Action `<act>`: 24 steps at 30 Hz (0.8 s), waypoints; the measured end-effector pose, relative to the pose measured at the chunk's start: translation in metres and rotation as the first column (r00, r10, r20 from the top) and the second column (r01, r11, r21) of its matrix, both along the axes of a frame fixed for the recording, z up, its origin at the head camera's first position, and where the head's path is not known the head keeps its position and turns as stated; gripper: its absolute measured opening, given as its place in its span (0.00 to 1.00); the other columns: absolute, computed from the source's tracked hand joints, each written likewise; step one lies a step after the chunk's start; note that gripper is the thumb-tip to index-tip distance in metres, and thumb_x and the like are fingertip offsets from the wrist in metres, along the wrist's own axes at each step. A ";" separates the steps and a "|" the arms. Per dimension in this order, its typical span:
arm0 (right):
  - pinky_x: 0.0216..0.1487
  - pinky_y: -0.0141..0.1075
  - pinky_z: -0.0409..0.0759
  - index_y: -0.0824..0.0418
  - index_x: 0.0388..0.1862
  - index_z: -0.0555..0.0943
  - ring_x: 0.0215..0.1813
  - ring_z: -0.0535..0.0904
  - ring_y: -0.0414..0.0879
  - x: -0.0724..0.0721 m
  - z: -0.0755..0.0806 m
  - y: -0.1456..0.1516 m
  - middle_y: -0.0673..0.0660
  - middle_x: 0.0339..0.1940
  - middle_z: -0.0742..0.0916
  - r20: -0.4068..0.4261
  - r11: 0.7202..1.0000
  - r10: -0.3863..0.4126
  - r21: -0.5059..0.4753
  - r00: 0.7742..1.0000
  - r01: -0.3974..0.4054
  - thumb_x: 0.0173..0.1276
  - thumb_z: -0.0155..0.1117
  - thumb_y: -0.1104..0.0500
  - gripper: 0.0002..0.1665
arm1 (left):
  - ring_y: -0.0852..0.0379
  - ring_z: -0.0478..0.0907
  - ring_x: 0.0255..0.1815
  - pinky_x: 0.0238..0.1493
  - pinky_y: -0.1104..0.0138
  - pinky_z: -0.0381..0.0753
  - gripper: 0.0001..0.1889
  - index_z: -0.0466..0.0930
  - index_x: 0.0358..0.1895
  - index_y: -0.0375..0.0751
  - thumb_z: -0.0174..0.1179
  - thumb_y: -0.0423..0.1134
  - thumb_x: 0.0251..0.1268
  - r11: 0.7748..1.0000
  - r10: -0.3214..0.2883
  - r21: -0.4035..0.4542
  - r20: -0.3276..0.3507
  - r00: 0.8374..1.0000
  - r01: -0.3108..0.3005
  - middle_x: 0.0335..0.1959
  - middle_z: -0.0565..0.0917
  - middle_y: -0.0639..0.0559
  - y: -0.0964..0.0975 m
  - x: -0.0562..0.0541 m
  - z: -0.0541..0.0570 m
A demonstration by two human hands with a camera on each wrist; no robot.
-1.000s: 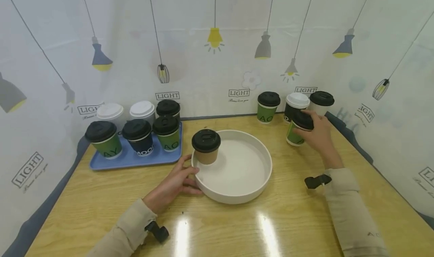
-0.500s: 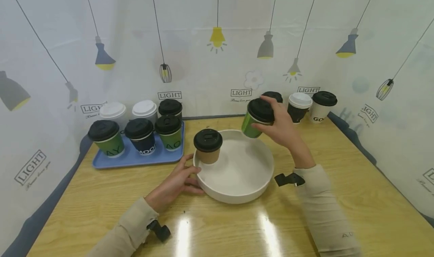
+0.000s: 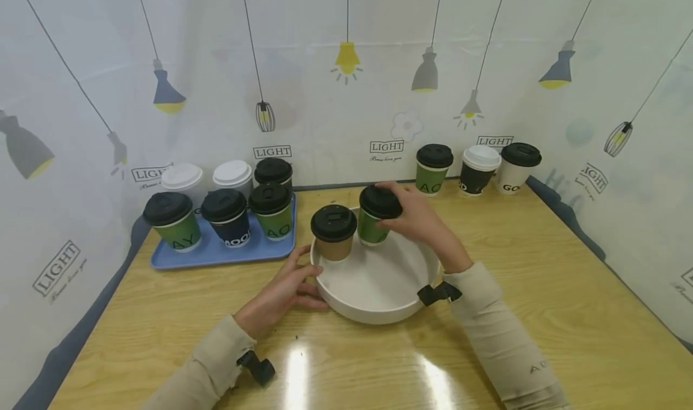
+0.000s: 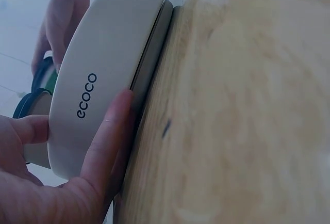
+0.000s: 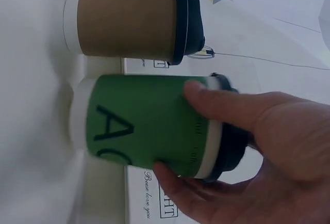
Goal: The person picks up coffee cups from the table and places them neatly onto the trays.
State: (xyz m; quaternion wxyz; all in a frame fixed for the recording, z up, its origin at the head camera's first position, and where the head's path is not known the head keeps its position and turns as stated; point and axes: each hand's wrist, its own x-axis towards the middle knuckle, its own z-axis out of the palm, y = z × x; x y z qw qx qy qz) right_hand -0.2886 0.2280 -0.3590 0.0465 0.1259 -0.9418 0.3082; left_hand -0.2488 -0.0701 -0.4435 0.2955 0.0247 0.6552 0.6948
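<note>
In the head view, my right hand (image 3: pixel 414 214) grips a green paper cup (image 3: pixel 372 228) with a black lid, thumb and fingers around its upper part. The cup is over the back of a round white tray (image 3: pixel 379 314), beside a brown cup (image 3: pixel 332 250) with a black lid that stands inside the rim. The right wrist view shows the green cup (image 5: pixel 149 123) nearly parallel to the brown cup (image 5: pixel 129 20); I cannot tell whether its base touches the tray. My left hand (image 3: pixel 284 290) holds the tray's left side, with a finger (image 4: pixel 105 144) along the outer wall.
To the left, a blue tray (image 3: pixel 216 258) carries several lidded cups. At the back right stand a green cup (image 3: pixel 431 178), a black cup (image 3: pixel 476 178) with a white lid and a white cup (image 3: pixel 514 175) with a black lid. A printed curtain (image 3: pixel 325 115) borders the wooden table (image 3: pixel 346 374).
My right hand has lifted the green cup from the group at the right and carried it left over the round tray, beside the brown cup. My left hand stays at the tray's rim.
</note>
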 end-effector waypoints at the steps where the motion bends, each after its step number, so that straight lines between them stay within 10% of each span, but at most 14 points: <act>1: 0.73 0.65 0.71 0.52 0.76 0.69 0.74 0.68 0.68 0.000 0.000 -0.001 0.70 0.71 0.77 0.009 1.000 -0.002 0.008 1.000 0.002 0.60 0.80 0.58 0.47 | 0.44 0.89 0.42 0.48 0.47 0.91 0.38 0.45 0.82 0.61 0.55 0.41 0.75 1.000 0.002 -0.001 0.004 1.000 -0.002 0.67 0.73 0.29 0.000 0.000 0.000; 15: 0.68 0.59 0.80 0.55 0.84 0.57 0.70 0.74 0.71 0.001 0.003 0.000 0.72 0.78 0.68 0.093 0.996 0.064 -0.067 0.994 -0.058 0.64 0.74 0.64 0.53 | 0.44 0.89 0.43 0.48 0.47 0.91 0.38 0.44 0.82 0.61 0.54 0.41 0.77 1.000 -0.001 0.016 -0.006 1.000 0.001 0.66 0.73 0.29 -0.001 -0.001 -0.001; 24: 0.62 0.59 0.84 0.62 0.78 0.64 0.66 0.79 0.70 0.005 0.005 0.046 0.73 0.72 0.73 0.021 0.987 -0.011 -0.162 1.000 0.015 0.72 0.67 0.62 0.39 | 0.44 0.89 0.42 0.48 0.47 0.91 0.38 0.44 0.82 0.59 0.54 0.41 0.76 1.000 -0.012 0.020 -0.016 1.000 0.012 0.67 0.70 0.28 0.000 -0.001 -0.003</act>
